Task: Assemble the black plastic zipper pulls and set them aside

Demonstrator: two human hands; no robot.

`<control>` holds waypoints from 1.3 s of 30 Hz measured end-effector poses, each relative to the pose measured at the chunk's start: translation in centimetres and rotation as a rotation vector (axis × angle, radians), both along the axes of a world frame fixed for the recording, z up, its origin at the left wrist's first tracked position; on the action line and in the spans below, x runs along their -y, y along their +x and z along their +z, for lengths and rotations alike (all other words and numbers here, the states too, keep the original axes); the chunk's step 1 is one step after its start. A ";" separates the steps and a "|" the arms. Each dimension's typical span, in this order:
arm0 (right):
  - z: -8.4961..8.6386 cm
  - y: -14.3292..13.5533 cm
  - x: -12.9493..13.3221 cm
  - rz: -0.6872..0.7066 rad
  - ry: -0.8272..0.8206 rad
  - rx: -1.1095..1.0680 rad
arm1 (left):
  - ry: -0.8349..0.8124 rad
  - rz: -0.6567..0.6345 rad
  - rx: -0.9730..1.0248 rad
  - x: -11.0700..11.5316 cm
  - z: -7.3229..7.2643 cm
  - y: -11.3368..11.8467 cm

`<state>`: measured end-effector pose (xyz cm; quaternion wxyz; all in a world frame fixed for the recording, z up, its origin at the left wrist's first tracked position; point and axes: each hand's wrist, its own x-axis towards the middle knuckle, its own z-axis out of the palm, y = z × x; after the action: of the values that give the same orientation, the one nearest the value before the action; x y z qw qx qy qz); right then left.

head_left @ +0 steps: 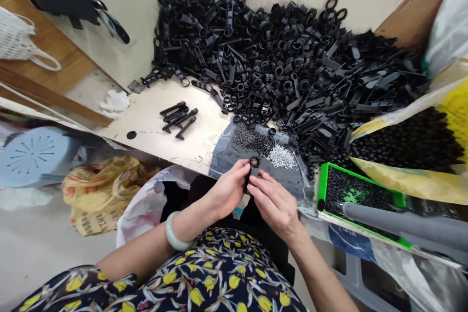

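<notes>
A black plastic part with a ring at its far end (254, 161) is held between both hands, above the front edge of the work table. My left hand (231, 187) grips it from the left with thumb and fingers closed. From the right, my right hand (273, 201) presses its fingertips against the lower part of the same piece. Just beyond the hands lie a heap of silver pins (282, 157) and small dark pieces (252, 139) on a dark grey mat (223, 153). Palms and fingers hide the lower end of the part.
A large heap of black plastic parts (256, 53) fills the table's back. Several black parts (178, 118) lie apart at left. At right are a green tray (323, 187), a grey tube (402, 224) and a yellow bag (402, 175). A blue stool (34, 156) stands left.
</notes>
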<state>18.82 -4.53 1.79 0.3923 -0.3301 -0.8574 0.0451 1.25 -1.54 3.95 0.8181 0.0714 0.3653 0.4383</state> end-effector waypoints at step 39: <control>-0.5 -5.1 3.2 -0.522 -0.905 -0.710 | 0.339 0.060 -0.265 2.5 -1.1 1.4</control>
<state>13.72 -7.75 1.27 0.4725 -0.6264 -0.4623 0.4130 2.67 -3.99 2.88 0.7257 0.2544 0.3928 0.5044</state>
